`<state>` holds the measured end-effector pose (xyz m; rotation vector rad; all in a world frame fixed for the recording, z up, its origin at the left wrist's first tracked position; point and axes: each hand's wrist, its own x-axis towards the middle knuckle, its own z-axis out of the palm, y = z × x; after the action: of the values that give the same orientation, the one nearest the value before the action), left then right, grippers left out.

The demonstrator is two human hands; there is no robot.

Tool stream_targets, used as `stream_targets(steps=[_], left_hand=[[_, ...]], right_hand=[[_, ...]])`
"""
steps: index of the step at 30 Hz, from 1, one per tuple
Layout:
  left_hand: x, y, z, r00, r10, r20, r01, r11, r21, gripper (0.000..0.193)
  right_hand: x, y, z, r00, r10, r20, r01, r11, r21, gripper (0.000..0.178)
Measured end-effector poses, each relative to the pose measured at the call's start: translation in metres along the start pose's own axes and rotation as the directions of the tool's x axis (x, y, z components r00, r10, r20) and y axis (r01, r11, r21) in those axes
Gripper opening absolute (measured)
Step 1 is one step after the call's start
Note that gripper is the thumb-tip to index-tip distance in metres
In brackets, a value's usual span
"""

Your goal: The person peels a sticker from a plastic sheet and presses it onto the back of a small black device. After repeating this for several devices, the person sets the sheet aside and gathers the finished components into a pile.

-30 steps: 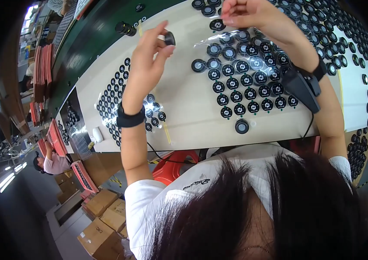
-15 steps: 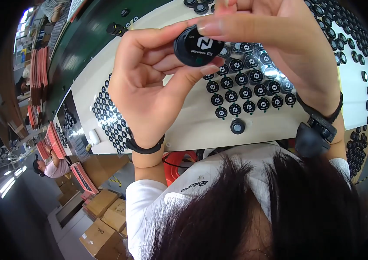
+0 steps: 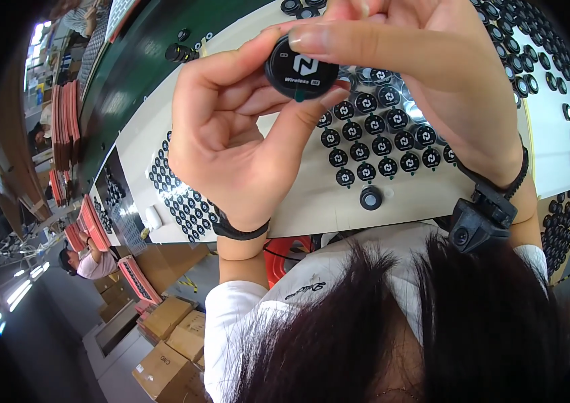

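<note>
A round black disc (image 3: pixel 302 77) with white print and a small green tab at its lower edge is held up above the table. My left hand (image 3: pixel 231 144) grips it from the left, with the thumb below and the index finger at its upper left. The thumb of my right hand (image 3: pixel 426 64) presses on the disc's top edge; its other fingers are partly cut off by the upper edge. Under the hands lies a sheet of round black labels (image 3: pixel 382 146) with green tabs. One black round piece (image 3: pixel 370 197) sits apart in front of the sheet.
Many black round pieces (image 3: pixel 530 84) cover the right of the table. More small discs (image 3: pixel 181 195) stand in rows at left, near a white object (image 3: pixel 153 217). A green surface (image 3: pixel 144 60) runs along the far left. Cardboard boxes (image 3: pixel 164 369) and a co-worker (image 3: pixel 90 262) are farther left.
The disc and both hands have shifted slightly left in the picture. The disc's printed face and green tab now show more plainly. The grip looks the same.
</note>
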<state>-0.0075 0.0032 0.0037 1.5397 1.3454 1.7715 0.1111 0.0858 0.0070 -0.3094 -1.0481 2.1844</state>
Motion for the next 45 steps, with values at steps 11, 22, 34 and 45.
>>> stream_targets(steps=[11,22,34,45], left_hand=[[0.004,-0.001,0.007,1.0,-0.001,-0.028,0.001,1.0,-0.02,0.035],[-0.002,0.007,-0.001,0.997,-0.015,-0.081,0.015,1.0,-0.003,0.036],[0.071,-0.063,-0.016,0.908,-0.308,0.286,0.312,0.95,0.03,0.031],[0.111,-0.181,-0.046,0.952,-0.081,0.296,-0.241,0.402,0.883,0.037]], right_hand=[[-0.001,0.001,0.0,0.997,-0.071,0.004,0.071,0.995,-0.065,0.019],[0.001,0.011,0.007,0.864,-0.494,0.095,0.459,0.697,-0.55,0.019],[0.005,-0.03,-0.033,0.903,-0.393,0.172,0.289,0.261,-0.921,0.036],[-0.003,-0.009,-0.134,0.995,0.077,0.056,0.026,0.351,-0.936,0.014]])
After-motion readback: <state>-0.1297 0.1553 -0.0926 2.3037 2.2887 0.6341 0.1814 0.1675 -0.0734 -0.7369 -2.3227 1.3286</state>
